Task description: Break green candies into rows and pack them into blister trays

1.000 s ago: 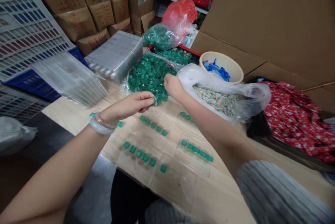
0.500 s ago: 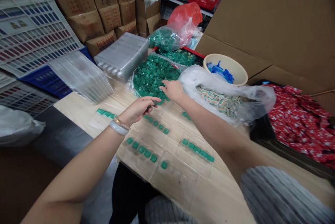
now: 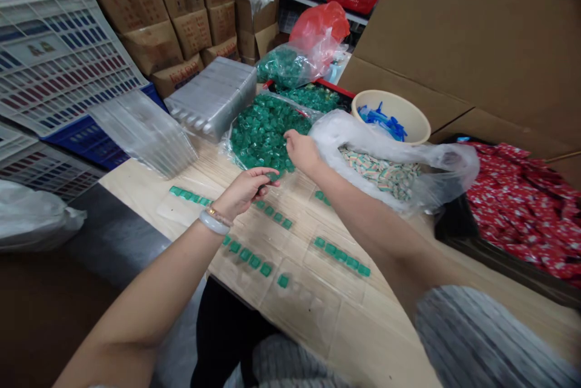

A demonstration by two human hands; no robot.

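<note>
My left hand (image 3: 249,189), with a pale bangle at the wrist, pinches a small translucent green plastic piece (image 3: 273,177) between thumb and fingers. My right hand (image 3: 303,152) is at the right edge of a heap of the same green pieces (image 3: 261,128) in an opened clear bag. Its fingers are curled together, and whatever they hold is hidden. Below the hands, clear plastic trays lie on the wooden table (image 3: 385,333). Several carry a row of green pieces, such as the row at right (image 3: 341,256); the front tray (image 3: 313,321) has one green piece (image 3: 283,281).
Stacked clear trays (image 3: 213,94) and a leaning tray stack (image 3: 145,134) stand at left. Right of the heap are a white bag of striped pieces (image 3: 385,176), a cream bowl (image 3: 417,121) with blue pieces, and a black bin of red packets (image 3: 521,212). Crates (image 3: 68,55) stand far left.
My right hand has shifted slightly right, its fingers drawing closer together. My left hand has moved a little right, and the green piece in its fingers now shows more clearly.
</note>
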